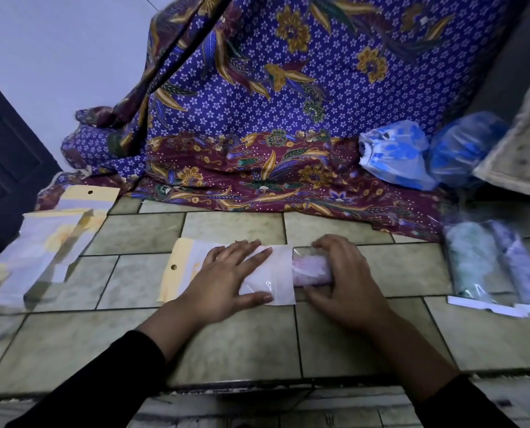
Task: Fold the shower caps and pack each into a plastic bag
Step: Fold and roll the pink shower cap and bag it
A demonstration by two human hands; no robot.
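Shower cap (pixel 307 271) mostly beneath right hand (pixel 341 273); left hand (pixel 226 276) over plastic bag (pixel 279 287)

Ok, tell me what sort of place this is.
Probably a room in a home, used for hand packing: a tiled surface, a patterned batik cloth draped behind it, a dark door at left, and stacked empty plastic bags.

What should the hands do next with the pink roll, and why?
Probably the right hand slides the pink rolled shower cap leftward into the plastic bag, since the roll sits at the bag's edge and the left hand presses the bag flat.
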